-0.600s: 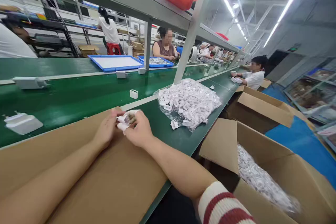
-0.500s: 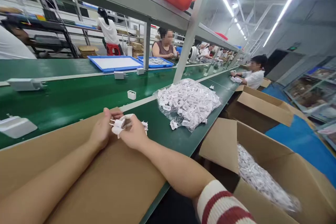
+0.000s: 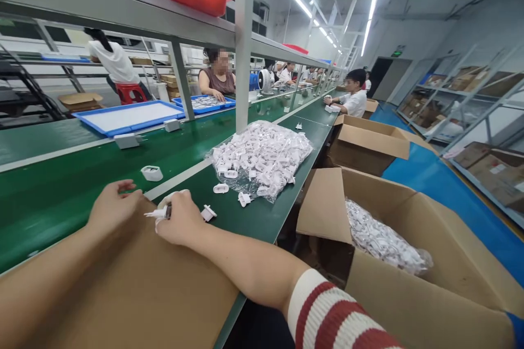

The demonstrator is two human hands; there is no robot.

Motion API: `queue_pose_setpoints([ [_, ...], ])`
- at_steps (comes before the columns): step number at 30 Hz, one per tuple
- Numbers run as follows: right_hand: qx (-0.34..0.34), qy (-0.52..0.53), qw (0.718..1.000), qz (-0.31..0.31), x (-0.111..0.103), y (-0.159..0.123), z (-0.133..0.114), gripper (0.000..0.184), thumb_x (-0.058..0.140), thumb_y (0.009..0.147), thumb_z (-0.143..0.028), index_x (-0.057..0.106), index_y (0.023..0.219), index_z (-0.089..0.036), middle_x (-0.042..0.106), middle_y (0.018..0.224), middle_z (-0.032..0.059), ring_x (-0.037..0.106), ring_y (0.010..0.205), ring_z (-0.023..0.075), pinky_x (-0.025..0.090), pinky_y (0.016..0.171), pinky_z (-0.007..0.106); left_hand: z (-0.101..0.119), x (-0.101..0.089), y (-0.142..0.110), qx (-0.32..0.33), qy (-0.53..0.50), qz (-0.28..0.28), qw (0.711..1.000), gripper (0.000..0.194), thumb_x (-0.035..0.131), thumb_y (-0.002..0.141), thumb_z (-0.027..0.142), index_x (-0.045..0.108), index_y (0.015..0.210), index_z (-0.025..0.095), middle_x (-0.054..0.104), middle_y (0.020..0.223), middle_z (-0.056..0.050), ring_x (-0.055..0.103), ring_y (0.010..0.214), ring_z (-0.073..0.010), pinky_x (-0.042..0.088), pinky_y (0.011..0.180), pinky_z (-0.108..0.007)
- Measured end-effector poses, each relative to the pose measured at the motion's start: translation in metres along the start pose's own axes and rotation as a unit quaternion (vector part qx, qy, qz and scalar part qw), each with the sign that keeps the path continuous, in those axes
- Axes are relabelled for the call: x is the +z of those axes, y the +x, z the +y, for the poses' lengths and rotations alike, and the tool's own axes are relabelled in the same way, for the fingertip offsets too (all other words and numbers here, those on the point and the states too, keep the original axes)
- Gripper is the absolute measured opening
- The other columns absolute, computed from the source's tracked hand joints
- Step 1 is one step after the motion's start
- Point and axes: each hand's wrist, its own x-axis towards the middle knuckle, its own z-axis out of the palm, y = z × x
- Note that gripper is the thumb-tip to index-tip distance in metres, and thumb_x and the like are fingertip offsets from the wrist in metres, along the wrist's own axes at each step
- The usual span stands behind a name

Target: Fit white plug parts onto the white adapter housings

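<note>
Lying below the fingers is a cardboard sheet point(image 3: 143, 289); just right of the right fingers sits a loose plug piece point(image 3: 208, 213), just beyond them a white shell point(image 3: 152, 173) on the green belt point(image 3: 53, 196), and farther right a bag of white parts point(image 3: 262, 158). The right hand point(image 3: 180, 218) angles inward, fingertips pinching a pronged white piece point(image 3: 159, 212), prongs toward the left hand point(image 3: 114, 207), whose loosely parted fingers stay clear.

From my station I have the right hand point(image 3: 178, 221) just right of the left hand point(image 3: 112, 208), both at the far edge of the cardboard sheet point(image 3: 164, 294) on the bench point(image 3: 254, 221). Beyond them, rightward, a plastic bag point(image 3: 262, 158) of plug pieces lies on the bench, with the conveyor belt point(image 3: 53, 196) to its left. Right of the bench, an open carton point(image 3: 409, 294) holds another bag point(image 3: 385, 237).
</note>
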Motion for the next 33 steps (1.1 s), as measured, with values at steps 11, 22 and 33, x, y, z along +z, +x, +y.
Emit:
queue_pose_setpoints([
  [11,-0.144,-0.147,0.958,-0.199,-0.021,0.013,-0.006,0.039,0.073,0.077,-0.043,0.071,0.114,-0.028,0.077,0.109,-0.0012,0.074,0.096,0.0222,0.056,0.063,0.026,-0.011,0.008,0.094,0.137,0.336,-0.086,0.928,0.063,0.05,0.083,0.048,0.061,0.137,0.017,0.061,0.144,-0.02,0.056,0.133,-0.0381,0.051,0.104,-0.049],
  [22,-0.015,-0.032,0.998,0.047,-0.031,0.014,0.008,0.036,0.073,0.078,-0.04,0.074,0.11,-0.023,0.073,0.114,0.0079,0.071,0.103,0.0296,0.06,0.087,0.041,0.043,-0.028,-0.014,0.03,0.315,0.014,0.949,0.083,0.042,0.082,0.085,0.066,0.131,0.022,0.072,0.124,-0.012,0.067,0.1,-0.0352,0.053,0.078,-0.041],
  [33,0.166,0.492,0.854,0.02,-0.006,0.009,0.0,0.022,0.065,0.08,-0.011,0.062,0.102,-0.017,0.077,0.095,0.0036,0.077,0.08,0.0155,0.065,0.087,0.035,-0.009,0.003,-0.102,0.09,-0.022,-0.128,0.988,0.071,0.074,0.077,0.067,0.07,0.131,0.021,0.076,0.095,-0.008,0.064,0.077,-0.0244,0.046,0.067,-0.031],
])
